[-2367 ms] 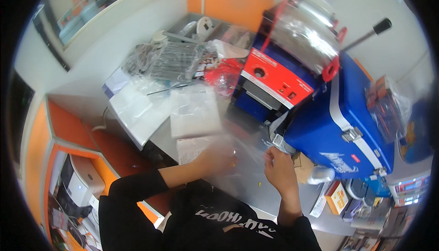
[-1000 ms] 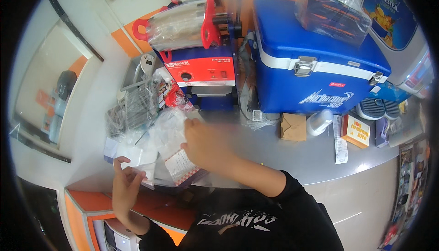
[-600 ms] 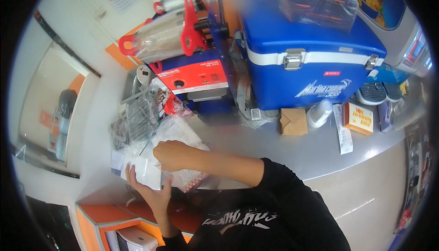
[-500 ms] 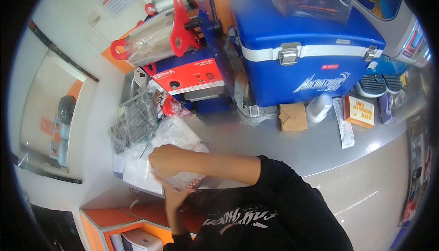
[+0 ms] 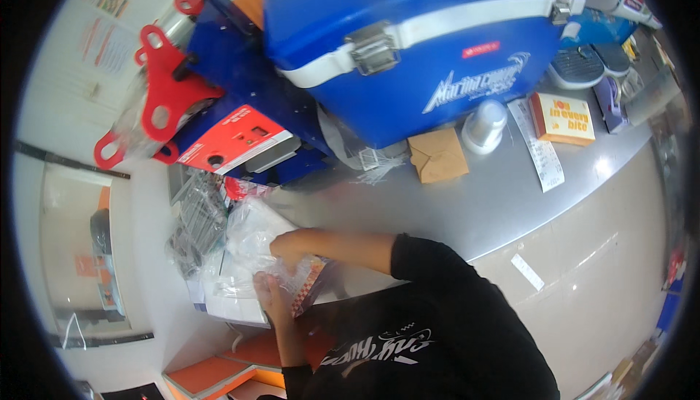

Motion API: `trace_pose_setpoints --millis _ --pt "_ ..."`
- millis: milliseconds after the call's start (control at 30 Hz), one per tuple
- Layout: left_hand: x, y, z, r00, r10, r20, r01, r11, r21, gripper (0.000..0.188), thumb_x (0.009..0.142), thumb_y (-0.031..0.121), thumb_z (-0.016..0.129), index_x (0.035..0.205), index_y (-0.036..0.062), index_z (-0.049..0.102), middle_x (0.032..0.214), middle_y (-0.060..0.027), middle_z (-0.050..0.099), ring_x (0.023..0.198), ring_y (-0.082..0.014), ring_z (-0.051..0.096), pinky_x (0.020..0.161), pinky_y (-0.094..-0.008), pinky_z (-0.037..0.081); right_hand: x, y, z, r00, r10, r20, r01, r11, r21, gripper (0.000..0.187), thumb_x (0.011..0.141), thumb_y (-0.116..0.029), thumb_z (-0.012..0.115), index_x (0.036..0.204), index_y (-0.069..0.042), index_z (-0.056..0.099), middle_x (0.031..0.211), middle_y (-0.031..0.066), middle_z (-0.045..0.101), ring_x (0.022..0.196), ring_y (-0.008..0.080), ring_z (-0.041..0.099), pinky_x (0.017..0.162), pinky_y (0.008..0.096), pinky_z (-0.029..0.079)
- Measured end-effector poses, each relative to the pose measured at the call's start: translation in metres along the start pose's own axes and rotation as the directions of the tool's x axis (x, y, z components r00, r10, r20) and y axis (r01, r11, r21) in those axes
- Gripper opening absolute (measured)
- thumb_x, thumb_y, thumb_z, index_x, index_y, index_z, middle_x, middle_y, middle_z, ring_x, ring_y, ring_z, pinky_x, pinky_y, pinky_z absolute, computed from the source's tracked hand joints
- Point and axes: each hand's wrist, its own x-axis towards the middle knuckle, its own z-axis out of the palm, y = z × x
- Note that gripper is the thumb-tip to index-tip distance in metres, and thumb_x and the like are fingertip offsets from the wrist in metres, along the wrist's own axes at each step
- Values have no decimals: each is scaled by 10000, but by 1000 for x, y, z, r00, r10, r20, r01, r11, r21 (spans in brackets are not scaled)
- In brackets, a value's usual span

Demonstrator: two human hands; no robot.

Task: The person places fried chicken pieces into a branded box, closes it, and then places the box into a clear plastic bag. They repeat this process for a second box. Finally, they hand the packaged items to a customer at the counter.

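Note:
My right hand reaches across from the right, its fingers curled on a clear plastic bag. Just below it, my left hand has its fingers closed at the bag's left side. A box with a red-and-white checkered edge shows at the bag, close against my body; I cannot tell how far it sits inside. Beyond my hands lies a pile of white and clear plastic bags on the counter's left end.
A cup sealing machine with red end plates stands at the back left, beside a blue cooler box. Along the metal counter are a brown paper packet, white cups, a receipt and a yellow-and-white box.
The view has shifted right and closer to the counter. My hands have moved slightly apart at the bag, and more of the checkered box shows.

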Motion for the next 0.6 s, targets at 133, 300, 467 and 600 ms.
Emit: trace_pose_setpoints --millis 133,300,467,600 --pt "-3 4 -27 973 137 183 -197 912 360 784 817 166 723 1406 18 227 1276 -177 394 1173 -250 426 1001 -376 358 28 29 5 993 -116 17 112 980 163 366 578 -245 832 824 -1 715 794 155 694 750 287 670 660 418 508" --pt "0 -32 -30 944 166 285 -308 750 586 579 849 241 676 1290 -48 435 1243 -203 492 1196 -309 452 1010 -423 357 52 -22 46 795 152 -588 -246 966 -82 171 674 -165 717 728 -3 703 717 132 666 704 253 653 603 416 505" --pt "-6 -67 -16 969 198 151 -236 922 306 421 867 286 643 1134 -29 560 1062 -165 582 1009 -273 552 908 -405 421 44 -97 92 516 281 -809 -355 930 97 148 726 -137 612 777 -5 655 983 146 619 689 169 602 532 306 512" --pt "-12 -59 -26 984 112 137 -151 934 324 388 855 279 651 1099 -12 572 1026 -150 586 968 -260 557 882 -397 427 22 -111 103 361 283 -889 -404 906 124 181 750 -178 590 835 -20 615 930 105 551 702 163 577 598 323 528"
